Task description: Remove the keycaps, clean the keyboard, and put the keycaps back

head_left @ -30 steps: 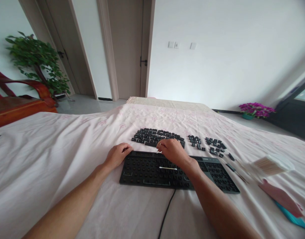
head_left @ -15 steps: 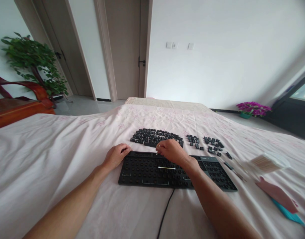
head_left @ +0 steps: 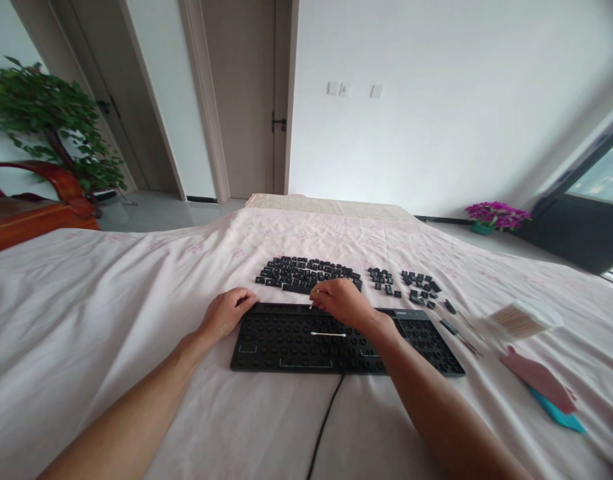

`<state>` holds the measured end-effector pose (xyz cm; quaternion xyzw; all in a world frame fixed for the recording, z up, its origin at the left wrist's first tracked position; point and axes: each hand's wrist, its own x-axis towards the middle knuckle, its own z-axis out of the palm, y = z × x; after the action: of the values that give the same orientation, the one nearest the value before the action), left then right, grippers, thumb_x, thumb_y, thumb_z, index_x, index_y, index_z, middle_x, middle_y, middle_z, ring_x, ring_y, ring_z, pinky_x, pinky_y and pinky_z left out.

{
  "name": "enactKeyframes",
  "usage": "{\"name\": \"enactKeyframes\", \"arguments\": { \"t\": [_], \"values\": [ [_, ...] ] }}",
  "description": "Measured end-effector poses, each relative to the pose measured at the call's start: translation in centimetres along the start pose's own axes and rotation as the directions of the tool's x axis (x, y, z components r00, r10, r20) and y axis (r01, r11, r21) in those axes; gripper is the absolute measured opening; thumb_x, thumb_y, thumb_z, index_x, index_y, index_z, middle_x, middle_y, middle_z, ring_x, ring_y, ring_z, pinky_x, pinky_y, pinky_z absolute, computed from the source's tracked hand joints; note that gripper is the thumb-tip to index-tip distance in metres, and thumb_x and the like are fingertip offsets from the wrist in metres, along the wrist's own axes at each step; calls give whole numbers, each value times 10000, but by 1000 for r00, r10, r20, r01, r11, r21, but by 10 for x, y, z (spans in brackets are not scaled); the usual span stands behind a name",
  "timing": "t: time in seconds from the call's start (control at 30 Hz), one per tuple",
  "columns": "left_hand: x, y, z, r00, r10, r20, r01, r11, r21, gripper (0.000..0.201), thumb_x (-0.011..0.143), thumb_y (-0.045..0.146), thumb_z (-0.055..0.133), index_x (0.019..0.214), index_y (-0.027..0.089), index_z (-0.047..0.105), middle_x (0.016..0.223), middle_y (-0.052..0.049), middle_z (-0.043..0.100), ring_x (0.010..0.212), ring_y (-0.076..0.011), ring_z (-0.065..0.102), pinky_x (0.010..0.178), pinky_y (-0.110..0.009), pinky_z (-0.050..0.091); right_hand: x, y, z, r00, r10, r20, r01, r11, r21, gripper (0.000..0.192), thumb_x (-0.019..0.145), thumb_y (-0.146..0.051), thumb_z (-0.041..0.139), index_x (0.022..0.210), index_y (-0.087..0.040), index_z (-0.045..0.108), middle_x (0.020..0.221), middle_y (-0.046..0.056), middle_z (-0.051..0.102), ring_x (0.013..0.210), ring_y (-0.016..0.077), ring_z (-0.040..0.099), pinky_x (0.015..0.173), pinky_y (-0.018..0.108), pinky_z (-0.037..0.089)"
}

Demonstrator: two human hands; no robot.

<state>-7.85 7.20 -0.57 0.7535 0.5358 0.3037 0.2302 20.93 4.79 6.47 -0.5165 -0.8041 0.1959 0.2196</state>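
Observation:
A black keyboard point(head_left: 286, 343) with its keycaps off lies across the cloth in front of me. At its far left corner, my left hand point(head_left: 231, 308) is closed on the frame's edge. My right hand point(head_left: 339, 299) pinches a cotton swab point(head_left: 310, 307), its white tip pointing down at the keyboard's far edge. Most of that swab is hidden by the fingers. A second cotton swab point(head_left: 328, 335) lies flat across the bare key posts. Just past the right hand, loose black keycaps point(head_left: 301, 270) are spread in a cluster.
Smaller groups of keycaps point(head_left: 420, 283) lie to the right. Beyond them are a thin dark tool point(head_left: 459, 337), a clear pack of cotton swabs point(head_left: 524, 320), and a pink and blue item point(head_left: 541, 383). The keyboard's cable point(head_left: 326, 420) runs toward me.
The whole view has shifted slightly, so everything sits a little further left. Both hands keep about the same places on the keyboard.

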Motion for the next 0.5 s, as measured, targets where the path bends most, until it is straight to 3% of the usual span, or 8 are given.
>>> {"name": "enactKeyframes", "arguments": {
  "t": [0.5],
  "values": [
    [2,-4,2,1000,10,-13,-10,1000,29,355,877,493,469,844,226,700,882,5,729,837,-189,652,736,-244,433,-24,6,19,976,40,-213,-41,999,3,269,912,-251,459,818,-199,706,824,24,725,778,162,651,682,214,410]
  ]
}}
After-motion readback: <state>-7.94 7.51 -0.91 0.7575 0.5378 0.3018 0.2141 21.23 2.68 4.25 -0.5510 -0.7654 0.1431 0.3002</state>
